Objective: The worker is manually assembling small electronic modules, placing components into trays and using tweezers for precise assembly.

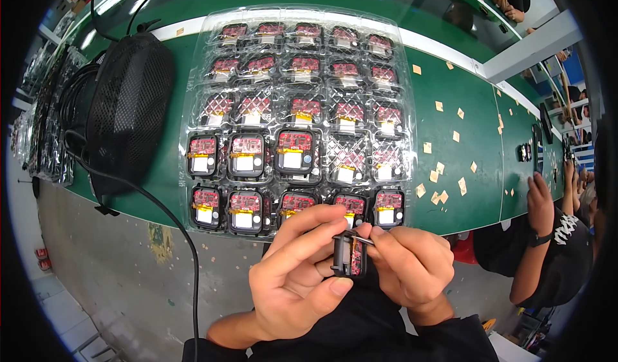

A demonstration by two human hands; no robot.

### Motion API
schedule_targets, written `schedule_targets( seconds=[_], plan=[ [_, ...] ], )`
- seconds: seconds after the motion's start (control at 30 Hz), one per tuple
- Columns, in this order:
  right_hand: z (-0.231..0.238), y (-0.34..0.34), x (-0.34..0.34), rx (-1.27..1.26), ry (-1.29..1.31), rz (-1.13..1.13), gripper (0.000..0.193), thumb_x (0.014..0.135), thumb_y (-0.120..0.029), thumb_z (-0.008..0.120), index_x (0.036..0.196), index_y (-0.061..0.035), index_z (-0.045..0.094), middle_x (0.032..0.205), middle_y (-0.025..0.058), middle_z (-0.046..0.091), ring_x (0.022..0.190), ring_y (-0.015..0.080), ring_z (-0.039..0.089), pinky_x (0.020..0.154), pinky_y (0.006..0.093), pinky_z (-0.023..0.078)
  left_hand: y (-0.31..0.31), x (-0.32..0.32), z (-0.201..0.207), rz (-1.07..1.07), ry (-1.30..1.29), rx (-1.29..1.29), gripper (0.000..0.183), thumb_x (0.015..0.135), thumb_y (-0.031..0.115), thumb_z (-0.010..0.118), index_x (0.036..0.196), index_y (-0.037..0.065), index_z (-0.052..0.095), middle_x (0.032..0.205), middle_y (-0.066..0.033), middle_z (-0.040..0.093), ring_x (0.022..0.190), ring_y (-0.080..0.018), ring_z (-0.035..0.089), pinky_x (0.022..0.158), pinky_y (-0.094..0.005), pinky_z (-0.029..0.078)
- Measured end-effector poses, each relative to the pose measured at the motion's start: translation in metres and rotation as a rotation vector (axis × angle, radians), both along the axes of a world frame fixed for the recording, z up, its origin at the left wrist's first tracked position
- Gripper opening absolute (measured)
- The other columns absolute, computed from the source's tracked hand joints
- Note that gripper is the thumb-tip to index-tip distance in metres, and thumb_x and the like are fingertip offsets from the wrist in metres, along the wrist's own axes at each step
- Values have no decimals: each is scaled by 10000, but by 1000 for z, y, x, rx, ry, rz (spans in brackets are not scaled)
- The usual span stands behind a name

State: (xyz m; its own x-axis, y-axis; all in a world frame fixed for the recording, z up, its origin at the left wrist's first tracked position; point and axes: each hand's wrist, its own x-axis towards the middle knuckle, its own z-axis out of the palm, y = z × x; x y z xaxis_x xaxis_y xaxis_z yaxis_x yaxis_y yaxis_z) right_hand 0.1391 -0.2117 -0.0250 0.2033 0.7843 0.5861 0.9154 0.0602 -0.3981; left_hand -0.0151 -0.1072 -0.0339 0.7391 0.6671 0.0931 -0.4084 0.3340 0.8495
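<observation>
Probably light and stiff, its red board (356, 256) fragile, the black case (345, 265) is best gripped by its rim. It is pinched, tilted, by the left hand (293, 277); by the curled right hand (415, 262), a slim tool (364, 240) is pinched near its edge. Beyond, similar cases (297, 151) are nested in a clear tray (195, 98) on the surface (476, 198).

Glossy, clear plastic tray (195, 104); smooth green tabletop (473, 136) beneath the tray; coarse, matt mesh bag (132, 98) left of it; matt, papery scraps (427, 147) right of it; plastic casing (347, 257) before it.
</observation>
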Motion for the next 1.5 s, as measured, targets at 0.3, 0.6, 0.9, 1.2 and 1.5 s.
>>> schedule_targets(
  seconds=[0.3, 0.6, 0.9, 1.2, 1.5],
  plan=[
    [2, 2, 3, -36, 148, 60, 295, 726, -49, 850, 997, 1, 743, 792, 45, 634, 564, 155, 616, 468, 278, 481, -6, 0, 2, 76, 110, 5, 623, 896, 284, 763, 1359, -56, 523, 1337, -260, 524, 1184, -387, 618, 1042, -488, 497],
    [28, -12, 5, -42, 399, -37, 229, 737, -68, 807, 957, -42, 748, 814, 71, 670, 637, 187, 653, 553, 298, 529, -4, 0, -6, 6, -63, 49, 621, 897, 257, 770, 1399, 13, 498, 1305, -277, 529, 1176, -433, 621, 995, -516, 546],
    [18, -9, -3, -31, 387, 275, 351, 743, -106, 862, 1082, -121, 772, 917, 61, 635, 559, 110, 542, 488, 238, 416, -5, 0, -7, -27, -33, 85, 580, 907, 215, 764, 1395, 19, 518, 1284, -265, 554, 1167, -406, 628, 994, -498, 544],
    [11, -13, -9, 80, 253, 237, 395, 660, -54, 813, 1053, -84, 789, 878, 18, 634, 521, 88, 548, 452, 219, 427, -7, 1, -8, -36, -48, 83, 590, 870, 164, 795, 1385, 29, 540, 1269, -263, 560, 1148, -409, 639, 982, -496, 554],
    [27, -13, -6, -18, 496, 300, 330, 729, -125, 836, 1035, -32, 753, 912, 91, 652, 604, 142, 620, 523, 249, 509, -2, 5, 4, 201, -41, 489, 382, 837, 59, 785, 1192, -41, 687, 1227, -239, 593, 1102, -386, 670, 907, -423, 607]
  ],
)
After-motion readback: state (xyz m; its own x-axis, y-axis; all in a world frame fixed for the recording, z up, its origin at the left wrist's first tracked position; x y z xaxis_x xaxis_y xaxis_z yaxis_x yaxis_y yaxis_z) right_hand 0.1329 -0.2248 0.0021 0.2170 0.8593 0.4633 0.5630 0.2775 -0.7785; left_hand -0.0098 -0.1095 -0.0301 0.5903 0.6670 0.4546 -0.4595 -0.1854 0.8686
